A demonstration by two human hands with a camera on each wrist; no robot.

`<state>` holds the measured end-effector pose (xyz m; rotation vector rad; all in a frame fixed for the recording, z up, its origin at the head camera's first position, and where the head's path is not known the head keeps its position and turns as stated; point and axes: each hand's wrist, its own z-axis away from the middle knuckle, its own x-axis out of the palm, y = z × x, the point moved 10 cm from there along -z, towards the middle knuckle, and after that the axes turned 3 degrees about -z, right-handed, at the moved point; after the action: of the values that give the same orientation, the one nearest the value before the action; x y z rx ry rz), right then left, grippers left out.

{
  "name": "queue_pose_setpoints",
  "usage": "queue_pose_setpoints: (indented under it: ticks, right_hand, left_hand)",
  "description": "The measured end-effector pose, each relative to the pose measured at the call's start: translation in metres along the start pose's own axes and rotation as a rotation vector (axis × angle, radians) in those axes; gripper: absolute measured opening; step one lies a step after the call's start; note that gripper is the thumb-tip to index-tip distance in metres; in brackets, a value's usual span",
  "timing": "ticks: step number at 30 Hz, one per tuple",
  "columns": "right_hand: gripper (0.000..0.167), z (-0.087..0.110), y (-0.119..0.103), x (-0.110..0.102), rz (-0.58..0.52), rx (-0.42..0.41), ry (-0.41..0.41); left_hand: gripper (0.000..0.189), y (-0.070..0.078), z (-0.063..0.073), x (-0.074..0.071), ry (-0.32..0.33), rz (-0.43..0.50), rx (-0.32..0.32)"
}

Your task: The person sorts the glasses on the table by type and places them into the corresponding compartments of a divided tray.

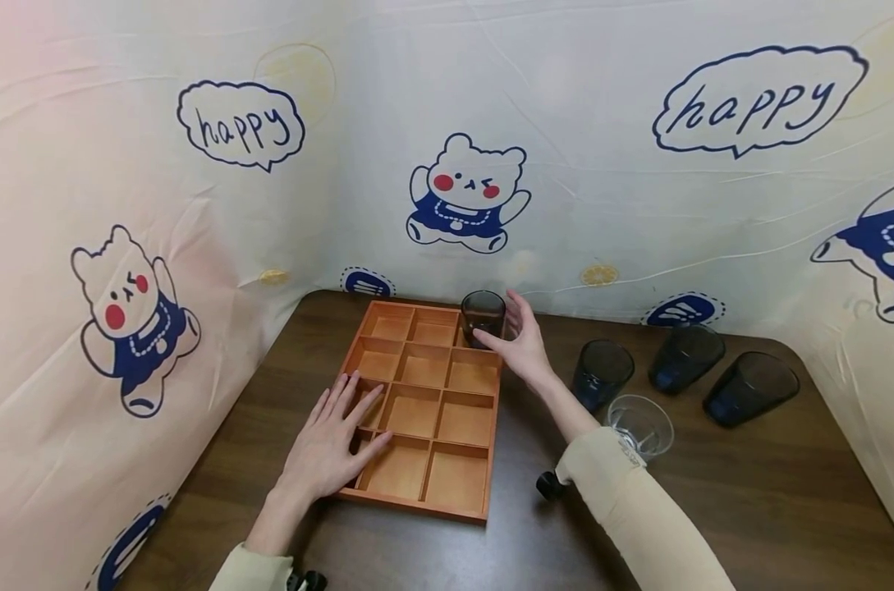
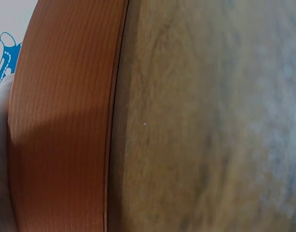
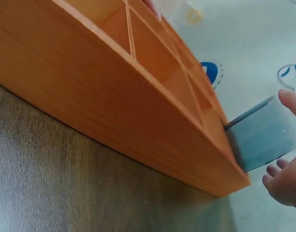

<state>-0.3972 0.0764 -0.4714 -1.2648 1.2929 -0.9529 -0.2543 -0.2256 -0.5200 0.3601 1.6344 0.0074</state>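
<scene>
A dark tinted drinking glass (image 1: pixel 483 312) stands upright in the far right compartment of a wooden divided tray (image 1: pixel 493 460). My right hand (image 1: pixel 522 345) is at the glass's right side, thumb and fingers spread around it, and the thumb overlaps it in the head view. In the right wrist view the glass (image 3: pixel 264 133) rises above the tray's corner, with the fingertips of the right hand (image 3: pixel 288 186) close beside it. My left hand (image 1: pixel 328 447) rests with fingers spread over the tray's left side, covering part of the near left compartments.
Right of the tray on the brown table (image 1: pixel 757 492) are three more dark glasses, one nearest (image 1: pixel 602 376), one behind (image 1: pixel 685 359) and one farthest right (image 1: pixel 751 390). A clear glass (image 1: pixel 641 425) stands beside the right forearm. A printed cloth (image 1: pixel 579 205) hangs behind the table.
</scene>
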Motion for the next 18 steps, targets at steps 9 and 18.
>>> queue_pose_setpoints:
  ticks: [9,18]
  right_hand:
    - [0.097,0.024,-0.031,-0.015,0.001,0.002,-0.017]
    - [0.097,0.046,-0.045,-0.025,-0.02,-0.026,-0.048]
  left_hand:
    - [0.084,0.001,0.0,-0.002,0.007,-0.007,0.005]
    - [0.085,-0.001,0.0,0.001,0.001,-0.014,-0.002]
